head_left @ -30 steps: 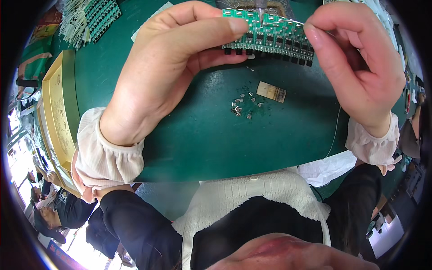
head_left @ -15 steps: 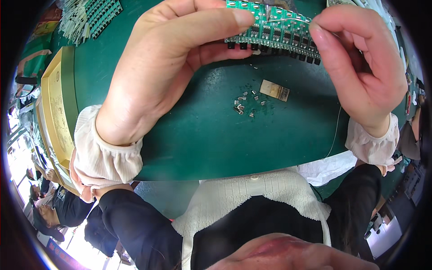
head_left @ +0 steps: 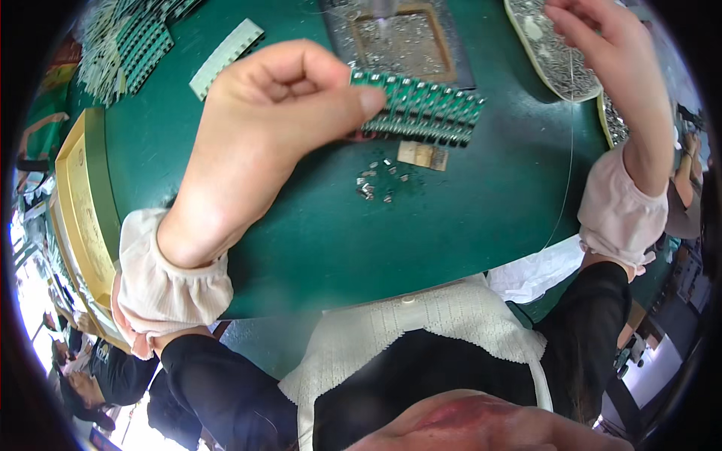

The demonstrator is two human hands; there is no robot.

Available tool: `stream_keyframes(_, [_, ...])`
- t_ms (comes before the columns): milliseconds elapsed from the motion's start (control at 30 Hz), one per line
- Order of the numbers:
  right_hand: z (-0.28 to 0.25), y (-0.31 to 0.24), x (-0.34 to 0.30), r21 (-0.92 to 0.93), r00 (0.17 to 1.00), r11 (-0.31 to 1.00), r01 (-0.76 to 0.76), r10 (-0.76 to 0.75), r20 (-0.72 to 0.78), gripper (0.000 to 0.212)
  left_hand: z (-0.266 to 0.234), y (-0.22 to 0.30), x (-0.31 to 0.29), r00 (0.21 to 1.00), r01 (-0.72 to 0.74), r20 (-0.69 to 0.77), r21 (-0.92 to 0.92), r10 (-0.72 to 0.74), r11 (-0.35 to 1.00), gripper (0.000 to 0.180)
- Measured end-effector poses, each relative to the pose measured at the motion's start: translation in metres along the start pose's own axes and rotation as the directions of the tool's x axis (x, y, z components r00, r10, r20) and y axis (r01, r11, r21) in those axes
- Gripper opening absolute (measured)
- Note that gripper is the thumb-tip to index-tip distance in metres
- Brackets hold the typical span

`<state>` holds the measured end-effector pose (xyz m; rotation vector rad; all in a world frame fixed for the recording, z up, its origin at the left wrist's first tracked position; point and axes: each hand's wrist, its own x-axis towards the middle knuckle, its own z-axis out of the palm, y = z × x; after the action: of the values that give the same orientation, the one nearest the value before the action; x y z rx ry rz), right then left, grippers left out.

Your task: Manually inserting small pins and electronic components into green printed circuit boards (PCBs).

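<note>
While my left hand point(head_left: 263, 135) holds the green circuit board point(head_left: 421, 113) above the middle of the table point(head_left: 466, 233), my thumb and closed fingers pinch its left end, so the board is lifted and does not touch the green surface. My right hand point(head_left: 609, 68) is far from it, over the long metal tray point(head_left: 553, 52) at the far right corner of the table; its fingers are bent together, and a thin wire point(head_left: 569, 150) runs down from them, so I judge they pinch this wire, but I cannot see the tips clearly.

To do this step well, I think I should keep the board level and steady with a firm pinch only on its edge, not on the small black parts, and keep the wire away from it.

The long axis of the board goes from left to right, a little lower at the right end. Its row of black parts hangs along the near edge, toward me. Under it on the table lie small metal bits point(head_left: 376, 180) and a little tan piece point(head_left: 423, 155).
</note>
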<state>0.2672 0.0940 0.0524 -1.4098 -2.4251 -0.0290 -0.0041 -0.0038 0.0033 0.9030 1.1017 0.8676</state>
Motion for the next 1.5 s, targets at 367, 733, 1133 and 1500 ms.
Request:
stream_keyframes(367, [0.042, 0.049, 0.019, -0.176, 0.968, 0.963, 0.203, -0.171, 0.184, 0.009, 0.015, -0.006, -0.012, 0.997, -0.075, 0.034, 0.164, 0.07, 0.984, 0.013])
stream_keyframes(733, [0.03, 0.03, 0.014, 0.169, 0.995, 0.986, 0.0, -0.017, 0.095, 0.016, 0.009, -0.004, -0.008, 0.707, -0.689, 0.412, 0.585, 0.575, 0.427, 0.025])
stream_keyframes(1133, [0.022, -0.029, -0.015, 0.891, 0.86, 0.403, -0.211, -0.356, 0.365, 0.011, 0.008, -0.014, -0.011, 0.319, -0.728, 0.635, 0.639, 0.703, -0.247, 0.038])
stream_keyframes(1500, [0.023, -0.027, -0.015, 0.826, 0.809, 0.55, -0.124, -0.426, 0.405, 0.013, 0.009, -0.016, -0.009, 0.273, -0.719, 0.657, 0.625, 0.703, -0.304, 0.038])
